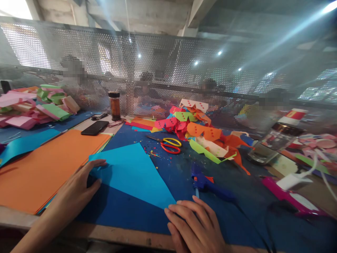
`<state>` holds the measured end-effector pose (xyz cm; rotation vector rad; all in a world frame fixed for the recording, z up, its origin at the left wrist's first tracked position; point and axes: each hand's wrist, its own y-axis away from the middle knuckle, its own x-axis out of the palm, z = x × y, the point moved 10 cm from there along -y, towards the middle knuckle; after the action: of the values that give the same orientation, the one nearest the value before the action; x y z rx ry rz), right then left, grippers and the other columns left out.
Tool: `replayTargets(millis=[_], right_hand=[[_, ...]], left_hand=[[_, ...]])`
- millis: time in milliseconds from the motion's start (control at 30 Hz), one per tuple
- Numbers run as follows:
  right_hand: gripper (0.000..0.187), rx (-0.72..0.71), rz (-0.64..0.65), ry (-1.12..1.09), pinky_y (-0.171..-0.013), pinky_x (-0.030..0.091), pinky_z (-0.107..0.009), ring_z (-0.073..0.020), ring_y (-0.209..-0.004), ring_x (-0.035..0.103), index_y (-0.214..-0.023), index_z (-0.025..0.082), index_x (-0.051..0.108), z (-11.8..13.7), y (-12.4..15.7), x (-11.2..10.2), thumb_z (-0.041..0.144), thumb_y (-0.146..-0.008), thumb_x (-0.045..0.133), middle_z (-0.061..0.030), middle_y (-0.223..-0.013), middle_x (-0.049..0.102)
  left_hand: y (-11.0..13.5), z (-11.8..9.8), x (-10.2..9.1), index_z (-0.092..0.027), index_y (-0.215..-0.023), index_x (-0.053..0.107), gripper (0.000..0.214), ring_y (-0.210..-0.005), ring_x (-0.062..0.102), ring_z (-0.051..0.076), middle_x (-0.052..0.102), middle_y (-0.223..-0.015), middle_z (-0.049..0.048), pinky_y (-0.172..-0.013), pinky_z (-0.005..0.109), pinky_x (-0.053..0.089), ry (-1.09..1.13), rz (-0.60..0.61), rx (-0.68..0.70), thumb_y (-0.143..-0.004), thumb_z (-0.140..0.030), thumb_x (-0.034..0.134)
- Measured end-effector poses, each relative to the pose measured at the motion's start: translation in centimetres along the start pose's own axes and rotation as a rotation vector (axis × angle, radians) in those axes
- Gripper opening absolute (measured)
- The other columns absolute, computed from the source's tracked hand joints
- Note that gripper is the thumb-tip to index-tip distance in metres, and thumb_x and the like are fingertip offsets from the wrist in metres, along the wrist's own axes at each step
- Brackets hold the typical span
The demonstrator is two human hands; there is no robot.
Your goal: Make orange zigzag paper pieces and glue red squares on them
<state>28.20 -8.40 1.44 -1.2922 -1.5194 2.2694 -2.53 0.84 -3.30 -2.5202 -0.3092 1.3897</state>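
A bright blue sheet of paper (131, 175) lies at a slant on the dark blue table covering. At its left corner is my left hand (79, 184), its fingers over the edge and the thumb lower, closed loosely on the paper. My right hand (197, 223) has its fingertips together at the sheet's lower right corner; the thumb is partly hidden under the fingers. Just beyond the right hand lies a blue glue gun (210, 186) with a glue stick in its back. Scissors (168, 144) with red and yellow handles rest beyond the sheet.
Orange paper sheets (47, 165) are stacked at left, with a black phone (94, 128) at their far end. A jar of brown liquid (114, 107) stands behind. Folded paper strips (205, 131) pile up beyond the scissors. A glass bottle (273, 140) leans at right.
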Motion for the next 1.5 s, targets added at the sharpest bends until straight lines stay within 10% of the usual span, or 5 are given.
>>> replayTargets(millis=[1500], right_hand=[[0.029, -0.168, 0.035, 0.189, -0.093, 0.053, -0.036, -0.0184, -0.091, 0.070, -0.117, 0.032, 0.071, 2.4, 0.2, 0.3, 0.023, -0.095, 0.055, -0.0006, -0.097, 0.075]], left_hand=[[-0.6, 0.6, -0.7, -0.026, -0.123, 0.068, 0.057, -0.106, 0.074, 0.031, 0.078, -0.115, 0.0070, -0.086, 0.044, 0.059, -0.170, -0.037, -0.047, -0.079, -0.012, 0.034]])
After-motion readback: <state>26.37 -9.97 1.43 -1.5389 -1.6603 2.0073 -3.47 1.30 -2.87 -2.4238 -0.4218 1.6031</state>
